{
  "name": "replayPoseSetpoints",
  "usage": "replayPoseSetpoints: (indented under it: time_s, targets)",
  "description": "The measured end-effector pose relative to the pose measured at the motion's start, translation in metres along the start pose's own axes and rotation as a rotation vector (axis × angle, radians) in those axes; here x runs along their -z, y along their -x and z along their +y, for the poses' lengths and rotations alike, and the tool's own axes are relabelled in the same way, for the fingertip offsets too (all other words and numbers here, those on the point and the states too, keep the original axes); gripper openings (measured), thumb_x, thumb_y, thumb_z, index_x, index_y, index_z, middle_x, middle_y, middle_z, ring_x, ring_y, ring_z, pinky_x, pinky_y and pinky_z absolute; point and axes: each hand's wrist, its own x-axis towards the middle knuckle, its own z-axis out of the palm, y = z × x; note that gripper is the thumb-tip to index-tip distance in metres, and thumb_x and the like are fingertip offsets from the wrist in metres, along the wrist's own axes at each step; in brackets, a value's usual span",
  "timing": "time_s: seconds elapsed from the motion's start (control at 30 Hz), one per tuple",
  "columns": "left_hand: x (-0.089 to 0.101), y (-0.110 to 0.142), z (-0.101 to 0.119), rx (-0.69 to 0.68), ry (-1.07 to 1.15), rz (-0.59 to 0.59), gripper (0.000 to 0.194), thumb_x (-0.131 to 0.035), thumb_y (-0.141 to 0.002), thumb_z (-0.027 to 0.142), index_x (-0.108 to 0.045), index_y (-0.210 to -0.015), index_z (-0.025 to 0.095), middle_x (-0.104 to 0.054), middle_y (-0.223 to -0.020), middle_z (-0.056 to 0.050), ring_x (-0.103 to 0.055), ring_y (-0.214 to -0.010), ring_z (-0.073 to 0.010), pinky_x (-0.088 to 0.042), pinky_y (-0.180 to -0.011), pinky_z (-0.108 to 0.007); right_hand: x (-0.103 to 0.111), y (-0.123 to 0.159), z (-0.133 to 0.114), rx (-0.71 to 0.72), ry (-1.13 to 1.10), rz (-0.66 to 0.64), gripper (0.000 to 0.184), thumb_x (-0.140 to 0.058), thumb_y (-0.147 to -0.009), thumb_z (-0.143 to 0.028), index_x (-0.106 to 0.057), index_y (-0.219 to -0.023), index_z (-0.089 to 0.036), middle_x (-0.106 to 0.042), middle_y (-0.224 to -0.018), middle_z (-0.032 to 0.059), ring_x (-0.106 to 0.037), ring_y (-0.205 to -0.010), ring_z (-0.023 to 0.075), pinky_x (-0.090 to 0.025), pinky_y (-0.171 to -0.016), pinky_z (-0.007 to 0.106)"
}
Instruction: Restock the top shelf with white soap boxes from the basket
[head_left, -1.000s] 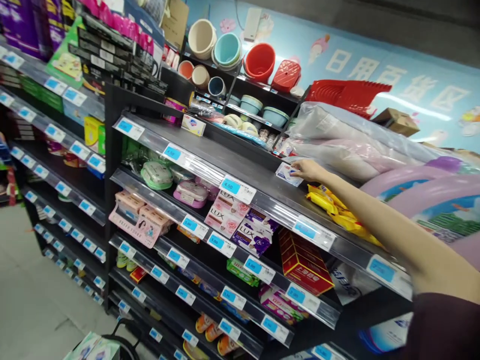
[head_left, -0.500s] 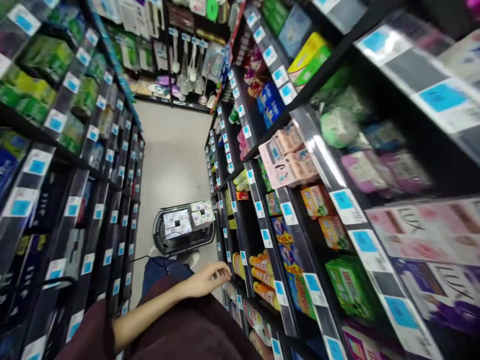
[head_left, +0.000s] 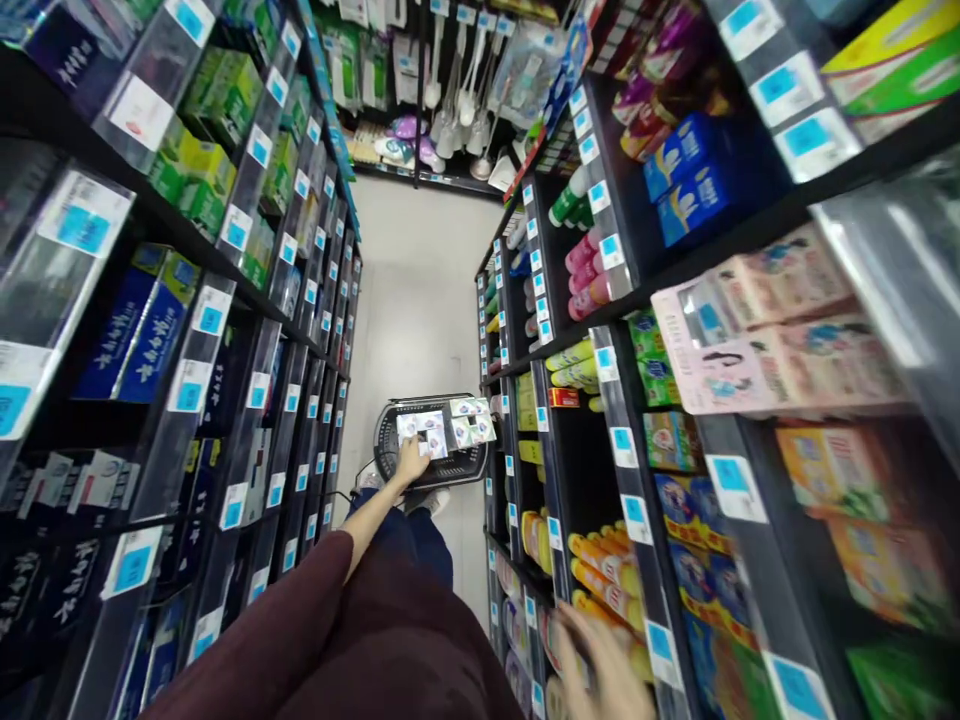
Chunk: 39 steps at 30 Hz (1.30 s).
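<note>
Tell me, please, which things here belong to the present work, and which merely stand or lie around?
In use:
left hand, its grip at the white boxes
black basket holding them
white-and-green boxes, also inside

Merely around:
shelved orange bottles
pink boxes
red box
blue cartons with white Chinese lettering

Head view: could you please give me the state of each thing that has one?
Basket: on the floor, open-topped, partly filled
Left group of white boxes: in the basket, under the left hand
Right group of white boxes: in the basket
Left hand: lowered, grip unclear
Right hand: blurred, fingers parted, nothing visible held
Orange bottles: lying down
Long-handled tools: hanging, wider ends down
</note>
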Motion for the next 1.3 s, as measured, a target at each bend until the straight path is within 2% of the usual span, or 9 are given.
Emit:
replayPoseSetpoints:
  time_s: [0.1,0.17,0.23,0.3,0.4,0.63,0.83,1.07,1.3]
  targets:
    - [0.004,-0.046,-0.040,0.192,-0.040,0.104,0.057,-0.070,-0.084,0.019,-0.047,-0.136,0.009,-0.048,-0.143,-0.023,-0.053,-0.130,-0.0362,-0.043,-0.108,-0.049,-0.111,-0.012,0.010,0.113,-0.108,-0.151,0.034,-0.060,-0.092,-0.044,-0.078,-0.102,-0.017,-0.076,-0.100,0.0126,-0.074,-0.092,0.0233,-0.061,-0.087,0.035]
    - [-0.002,-0.072,-0.065,0.262,-0.060,0.134,0.070,-0.075,-0.080,0.023,-0.042,-0.140,0.010,-0.043,-0.146,-0.026,-0.050,-0.133,-0.0396,-0.045,-0.106,-0.047,-0.193,-0.041,0.021,-0.001,-0.150,-0.171,0.040,-0.057,-0.092,-0.043,-0.073,-0.112,-0.012,-0.075,-0.105,0.0165,-0.074,-0.089,0.0248,-0.061,-0.082,0.036]
    - [-0.015,-0.095,-0.085,0.293,-0.079,0.144,0.081,-0.080,-0.076,0.027,-0.037,-0.144,0.010,-0.041,-0.149,-0.027,-0.048,-0.136,-0.0412,-0.045,-0.106,-0.046,-0.266,-0.072,0.033,-0.145,-0.122,-0.191,0.053,-0.057,-0.088,-0.044,-0.066,-0.124,-0.007,-0.072,-0.114,0.0217,-0.073,-0.096,0.0288,-0.060,-0.086,0.040]
    - [-0.031,-0.114,-0.100,0.297,-0.095,0.145,0.091,-0.083,-0.074,0.032,-0.033,-0.147,0.011,-0.040,-0.150,-0.026,-0.046,-0.139,-0.0406,-0.044,-0.108,-0.044,-0.323,-0.099,0.045,-0.201,-0.041,-0.219,0.064,-0.056,-0.084,-0.041,-0.058,-0.133,0.000,-0.066,-0.127,0.0269,-0.065,-0.117,0.0351,-0.052,-0.102,0.047]
    - [-0.053,-0.136,-0.109,0.296,-0.112,0.160,0.102,-0.086,-0.071,0.036,-0.026,-0.150,0.011,-0.040,-0.151,-0.025,-0.041,-0.142,-0.0392,-0.040,-0.113,-0.044,-0.376,-0.126,0.062,-0.238,0.061,-0.260,0.072,-0.055,-0.083,-0.037,-0.049,-0.141,0.006,-0.056,-0.140,0.0304,-0.051,-0.134,0.0398,-0.041,-0.111,0.050]
    - [-0.076,-0.157,-0.106,0.297,-0.111,0.200,0.106,-0.090,-0.068,0.034,-0.026,-0.149,0.012,-0.040,-0.150,-0.027,-0.040,-0.141,-0.0427,-0.046,-0.106,-0.051,-0.432,-0.152,0.094,-0.320,0.145,-0.251,0.075,-0.056,-0.087,-0.037,-0.039,-0.149,0.002,-0.054,-0.142,0.0286,-0.050,-0.132,0.0393,-0.038,-0.110,0.046]
    - [-0.079,-0.160,-0.110,0.268,-0.072,0.189,0.088,-0.083,-0.073,0.024,-0.033,-0.144,0.012,-0.047,-0.145,-0.026,-0.051,-0.134,-0.0392,-0.049,-0.103,-0.046,-0.453,-0.155,0.104,-0.375,0.188,-0.238,0.077,-0.058,-0.088,-0.038,-0.037,-0.150,0.001,-0.054,-0.143,0.0289,-0.050,-0.132,0.0379,-0.039,-0.108,0.044]
    - [-0.058,-0.151,-0.130,0.257,-0.023,0.187,0.073,-0.079,-0.075,0.023,-0.039,-0.135,0.011,-0.061,-0.131,-0.022,-0.061,-0.121,-0.0361,-0.050,-0.099,-0.043,-0.459,-0.168,0.097,-0.373,0.246,-0.246,0.080,-0.067,-0.083,-0.040,-0.041,-0.148,0.000,-0.057,-0.140,0.0282,-0.050,-0.129,0.0408,-0.041,-0.104,0.048]
    - [-0.029,-0.108,-0.156,0.140,0.027,0.197,0.082,-0.081,-0.068,0.017,-0.038,-0.138,0.017,-0.055,-0.138,-0.017,-0.054,-0.130,-0.0325,-0.046,-0.107,-0.042,-0.464,-0.178,0.094,-0.413,0.280,-0.221,0.067,-0.070,-0.082,-0.035,-0.053,-0.139,-0.004,-0.063,-0.128,0.0286,-0.057,-0.122,0.0397,-0.045,-0.099,0.049]
